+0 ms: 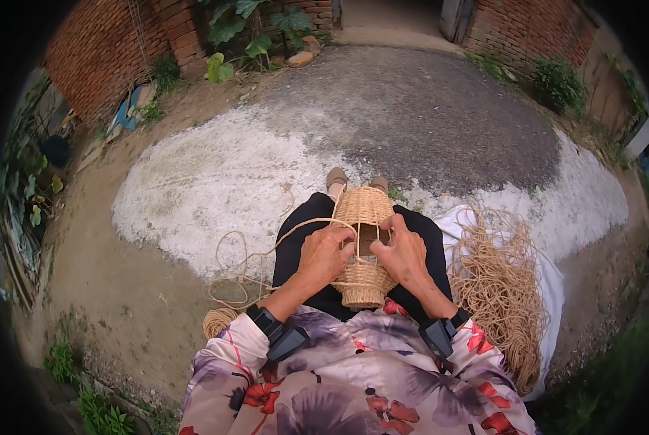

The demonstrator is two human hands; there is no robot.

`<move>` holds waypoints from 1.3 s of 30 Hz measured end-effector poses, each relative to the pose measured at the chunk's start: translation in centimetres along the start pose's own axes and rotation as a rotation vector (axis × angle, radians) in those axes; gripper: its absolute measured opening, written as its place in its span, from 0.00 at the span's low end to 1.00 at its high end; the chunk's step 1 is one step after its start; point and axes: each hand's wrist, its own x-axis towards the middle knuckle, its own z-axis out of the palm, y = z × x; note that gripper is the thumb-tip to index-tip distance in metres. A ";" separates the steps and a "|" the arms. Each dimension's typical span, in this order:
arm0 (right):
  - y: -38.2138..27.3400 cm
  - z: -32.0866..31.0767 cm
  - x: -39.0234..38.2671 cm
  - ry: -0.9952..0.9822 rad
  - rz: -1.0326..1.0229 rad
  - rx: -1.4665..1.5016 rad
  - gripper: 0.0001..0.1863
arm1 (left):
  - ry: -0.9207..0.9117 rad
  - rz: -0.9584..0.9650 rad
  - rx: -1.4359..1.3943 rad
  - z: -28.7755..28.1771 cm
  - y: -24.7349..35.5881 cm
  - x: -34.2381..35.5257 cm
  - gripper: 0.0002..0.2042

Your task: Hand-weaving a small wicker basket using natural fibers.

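One tan, open-sided woven basket (pixel 366 206): left hand (pixel 327 252) pinching cord (pixel 310 222), right hand (pixel 405 251) apparently gripping basket.

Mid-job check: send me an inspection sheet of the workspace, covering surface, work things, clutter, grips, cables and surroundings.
Surface: lap in black trousers, above patchy white, dark and brown ground.
Work things: woven basket between the thighs, strands crossing its side opening; cord trailing left.
Clutter: tangled cord pile on white cloth, right; coiled cord, left.
Grips: left grip and right grip at the opening's two sides; exact finger contact unclear.
Cables: nothing seen.
Surroundings: brick walls, doorway, green plants.
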 end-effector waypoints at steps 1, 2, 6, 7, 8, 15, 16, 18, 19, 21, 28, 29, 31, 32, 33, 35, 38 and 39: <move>0.2 0.1 -0.2 0.005 0.030 0.027 0.20 | -0.136 -0.167 0.053 0.0 0.7 0.3 0.08; 0.4 0.1 -0.4 0.006 0.029 0.028 0.20 | -0.136 -0.166 0.055 0.3 0.9 0.6 0.08; 1.8 0.4 -0.4 0.027 0.087 0.092 0.18 | -0.115 -0.269 -0.055 0.2 1.4 0.7 0.14; 2.1 0.4 -0.4 0.052 0.070 0.111 0.17 | -0.137 -0.361 -0.182 0.0 1.5 0.5 0.15; 2.2 0.3 -0.3 0.051 0.072 0.114 0.17 | -0.155 -0.451 -0.308 -0.5 1.5 0.5 0.16; 2.9 -0.5 -0.3 -0.008 0.143 0.132 0.17 | -0.086 -0.502 -0.264 -1.4 -0.7 -2.4 0.10; 3.0 -0.6 -0.3 -0.020 0.153 0.131 0.17 | -0.066 -0.527 -0.215 -1.4 -1.3 -2.7 0.08; 3.3 -0.9 -0.3 -0.035 0.164 0.126 0.17 | -0.098 -0.504 -0.185 -2.6 -1.5 -2.9 0.06; 3.3 -1.0 -0.4 -0.040 0.163 0.120 0.17 | -0.134 -0.580 -0.357 -3.0 -1.7 -2.7 0.07; 3.4 -1.0 -0.4 -0.045 0.158 0.110 0.17 | -0.182 -0.665 -0.728 -3.3 -2.4 -2.3 0.08; 3.9 -1.1 -0.9 -0.053 0.145 0.179 0.16 | -0.298 -0.656 -0.864 -2.7 -1.6 -0.4 0.08; 3.9 -1.2 -1.0 -0.056 0.136 0.204 0.16 | -0.300 -0.655 -0.863 -2.4 -1.5 -0.4 0.08; 4.5 -0.9 -1.4 -0.046 0.100 0.244 0.15 | -0.175 -0.277 -0.138 -1.5 -1.3 -0.9 0.07; 4.9 -0.7 -1.7 -0.035 0.067 0.284 0.15 | -0.181 -0.276 -0.138 -1.3 -0.7 -0.9 0.07; 5.3 -0.5 -1.9 -0.033 0.074 0.287 0.15 | -0.117 -0.221 -0.146 -1.1 -0.1 -1.0 0.07; 5.8 -0.3 -2.4 -0.012 0.010 0.382 0.14 | -0.081 -0.210 -0.135 -1.0 1.2 -1.1 0.06; 5.7 -0.6 -3.5 -0.036 -0.004 0.435 0.15 | -0.065 -0.138 -0.049 -1.1 1.9 -1.6 0.08; 5.6 -0.7 -3.8 -0.037 0.002 0.437 0.15 | -0.071 -0.140 -0.050 -1.0 2.1 -1.8 0.08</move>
